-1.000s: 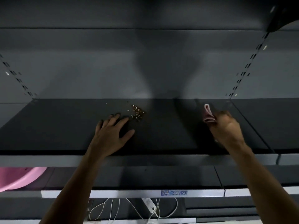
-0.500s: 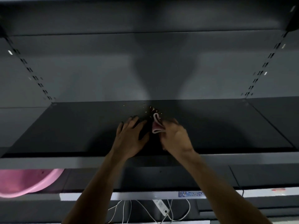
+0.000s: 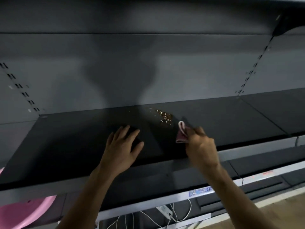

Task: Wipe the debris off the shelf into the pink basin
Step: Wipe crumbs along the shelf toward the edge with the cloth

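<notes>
Left hand: I am resting my left hand (image 3: 122,146) flat on the dark shelf (image 3: 74,146), fingers straight and spread, gripping nothing.
Right hand: I am pinching a folded pink cloth (image 3: 181,133) in my right hand (image 3: 200,149), fingers curled round its lower part; the hand is showing blurred.
Cloth: it is sticking up out of my fingers, its folded edge pointing toward the back of the shelf, just beside the debris (image 3: 165,117).
Debris: small pale and brown crumbs are lying in a loose heap toward the back of the shelf, farther in than both my hands, with a few stray bits lying to the heap's left.
Basin: the pink basin (image 3: 24,212) is sitting on the level below at the far left, well apart from the debris, partly hidden by the shelf's front edge.
Underneath: white cables (image 3: 181,217) and a power strip (image 3: 164,210) are lying below the bottom rail; a blue price label (image 3: 200,191) is sitting on that rail.
</notes>
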Tool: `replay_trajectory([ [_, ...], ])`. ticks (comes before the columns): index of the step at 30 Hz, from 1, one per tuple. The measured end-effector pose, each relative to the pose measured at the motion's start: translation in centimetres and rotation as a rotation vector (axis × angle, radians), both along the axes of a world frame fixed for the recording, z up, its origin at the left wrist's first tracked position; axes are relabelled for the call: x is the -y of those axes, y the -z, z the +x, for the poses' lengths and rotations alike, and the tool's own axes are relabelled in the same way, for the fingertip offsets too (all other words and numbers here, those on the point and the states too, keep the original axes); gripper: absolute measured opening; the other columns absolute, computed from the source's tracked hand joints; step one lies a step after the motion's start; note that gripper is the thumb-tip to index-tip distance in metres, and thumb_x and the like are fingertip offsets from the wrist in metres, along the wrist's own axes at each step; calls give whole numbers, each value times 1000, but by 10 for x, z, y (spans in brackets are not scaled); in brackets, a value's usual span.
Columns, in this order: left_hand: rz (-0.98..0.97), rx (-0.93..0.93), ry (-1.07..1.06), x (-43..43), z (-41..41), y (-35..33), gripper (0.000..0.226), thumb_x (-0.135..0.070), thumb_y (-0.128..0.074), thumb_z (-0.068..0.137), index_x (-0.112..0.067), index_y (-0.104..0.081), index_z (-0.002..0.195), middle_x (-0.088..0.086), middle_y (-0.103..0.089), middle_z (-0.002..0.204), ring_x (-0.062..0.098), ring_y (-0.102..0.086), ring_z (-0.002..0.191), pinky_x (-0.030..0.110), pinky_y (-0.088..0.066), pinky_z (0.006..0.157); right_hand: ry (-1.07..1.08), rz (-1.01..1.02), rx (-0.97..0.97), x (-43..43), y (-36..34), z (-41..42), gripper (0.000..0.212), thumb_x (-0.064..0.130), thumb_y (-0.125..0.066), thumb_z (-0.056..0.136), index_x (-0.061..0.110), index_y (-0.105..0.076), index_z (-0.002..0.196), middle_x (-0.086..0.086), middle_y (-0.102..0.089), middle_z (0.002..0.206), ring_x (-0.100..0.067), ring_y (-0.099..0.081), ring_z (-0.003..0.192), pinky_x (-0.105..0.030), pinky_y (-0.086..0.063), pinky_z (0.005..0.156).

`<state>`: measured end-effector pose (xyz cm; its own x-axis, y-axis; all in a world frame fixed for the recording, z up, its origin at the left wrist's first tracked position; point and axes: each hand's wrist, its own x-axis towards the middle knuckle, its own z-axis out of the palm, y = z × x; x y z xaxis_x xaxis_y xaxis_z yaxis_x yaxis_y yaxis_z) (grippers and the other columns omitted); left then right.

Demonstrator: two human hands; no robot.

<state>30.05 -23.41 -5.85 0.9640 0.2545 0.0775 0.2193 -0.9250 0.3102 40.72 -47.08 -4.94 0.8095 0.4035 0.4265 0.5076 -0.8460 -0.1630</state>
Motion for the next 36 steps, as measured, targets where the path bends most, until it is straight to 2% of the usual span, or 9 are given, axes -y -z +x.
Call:
replay_trajectory([
  [4, 50, 23, 2, 1, 1, 3, 57, -51, -35, 98, -34, -25, 152, 2, -14, 163, 24, -7, 150, 46, -9, 121, 13, -33, -39, -70, -3, -45, 30, -3, -77, 65, 1, -71, 95, -17, -65, 83, -33, -59, 39, -32, -48, 34],
  [9, 52, -13, 29, -4, 0, 3, 60, -41, -41, 97, -35, -19, 153, 2, -12, 163, 23, -4, 150, 44, -5, 122, -134, 219, -264, -101, -16, -49, 31, 15, -54, 93, 18, -63, 123, -11, -64, 105, -35, -68, 78, -36, -58, 68],
  [12, 17, -5, 7, -3, 1, 2, 57, -53, -31, 99, -36, -21, 152, 0, -10, 163, 22, -3, 150, 44, -3, 122, -42, 359, -342, -72, -30, -23, 18, 25, -56, 93, 21, -68, 106, -7, -68, 89, -29, -71, 75, -23, -56, 64],
  [17, 9, -18, 31, -4, 4, 3, 57, -57, -27, 99, -37, -19, 152, -1, -6, 164, 21, 1, 150, 46, -1, 121, 251, 187, -271, 5, -28, 34, 14, 21, -62, 89, 9, -69, 91, -19, -68, 87, -40, -67, 84, -31, -45, 69],
  [20, -6, -23, 50, -7, 10, 2, 58, -58, -29, 98, -38, -20, 152, -2, -6, 164, 20, 1, 150, 47, -1, 121, 288, 130, -209, 7, -16, 37, 20, 18, -59, 90, 8, -67, 106, -20, -62, 96, -44, -65, 84, -38, -49, 72],
  [26, 2, 27, 43, -16, 19, 5, 62, -60, -28, 94, -35, -28, 151, -1, -16, 162, 20, -7, 150, 45, -9, 121, 73, 52, -13, -88, 4, 3, 19, 4, -66, 86, 4, -69, 105, -22, -62, 90, -38, -59, 45, -38, -50, 38],
  [31, 33, 40, 15, -18, 17, 6, 58, -49, -39, 97, -33, -27, 151, -1, -17, 162, 19, -8, 150, 41, -9, 122, -150, 162, -272, -125, -2, 0, 35, 13, -51, 97, 13, -53, 132, -15, -56, 126, -35, -70, 83, -41, -60, 72],
  [35, -13, 45, -4, -29, 12, 3, 58, -59, -31, 97, -36, -27, 151, -2, -16, 162, 18, -6, 150, 40, -9, 121, -175, 404, -372, -92, -21, 27, 14, 28, -54, 96, 22, -66, 96, -3, -68, 80, -20, -67, 55, -35, -58, 52],
  [36, -23, 30, -12, -33, 12, 2, 58, -59, -31, 97, -37, -26, 151, -3, -14, 162, 17, -5, 150, 40, -8, 121, -105, 382, -343, -78, -26, 41, 29, 37, -51, 97, 19, -64, 79, -2, -66, 66, -17, -65, 49, -32, -55, 48],
])
